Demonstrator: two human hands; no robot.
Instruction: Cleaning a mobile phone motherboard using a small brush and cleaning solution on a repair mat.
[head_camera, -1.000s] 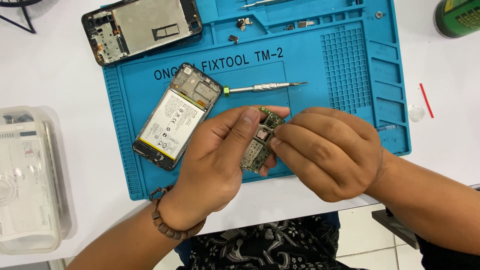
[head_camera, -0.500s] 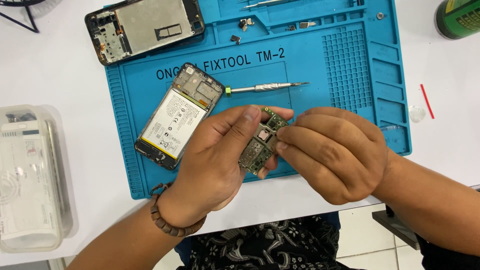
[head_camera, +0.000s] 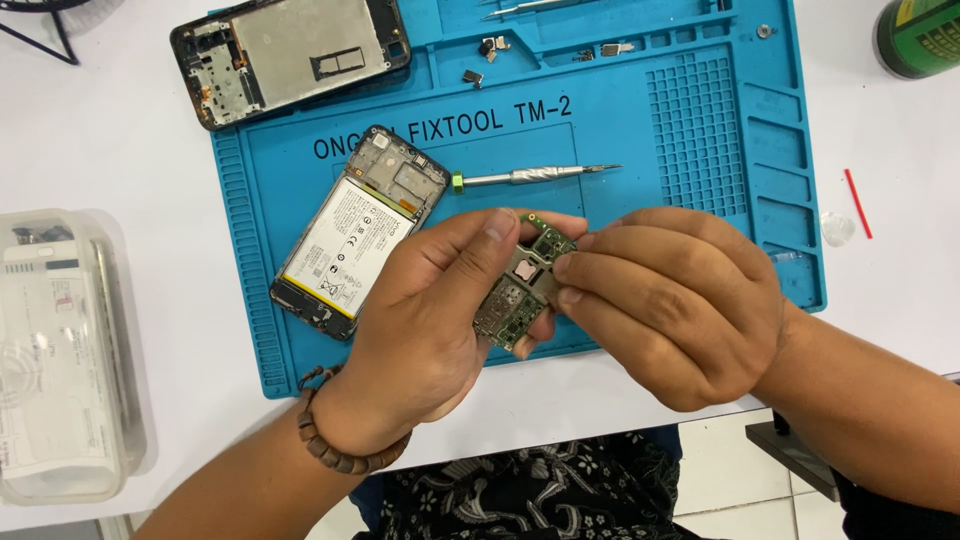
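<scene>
White table (head_camera: 120, 150) under everything. Blue ribbed work mat (head_camera: 620, 250) across the centre, w/ a grid of small cells on its right part. Clear plastic box (head_camera: 60, 360) at far left on the table, white contents inside, well apart from the mat.

Black phone back housing (head_camera: 290, 55) at top left, half on the mat, half on the table, inner side up. Phone frame w/ white battery (head_camera: 355, 235) lying tilted on the mat, just left of the hands. Green can (head_camera: 918, 35) at top right corner, cut off by the edge.

Left hand (head_camera: 430, 320), beaded bracelet on the wrist, grip clamped on the green circuit board (head_camera: 520, 285): thumb across the board's top edge, fingers behind and below. Right hand (head_camera: 670, 300) grip together on the board's right edge, fingertips pinching at a small metal part there; exact part too small to tell. Board held up above the mat's lower middle, between both hands, tilted, component side up.

Silver screwdriver (head_camera: 530, 175) w/ green end cap flat on the mat, just above the hands, tip pointing right. Tweezers (head_camera: 530, 7) at the mat's top edge, partly out of view. Small loose metal parts (head_camera: 490, 48) in the mat's upper trays. Thin red strip (head_camera: 858, 202) on the table, right of the mat.
</scene>
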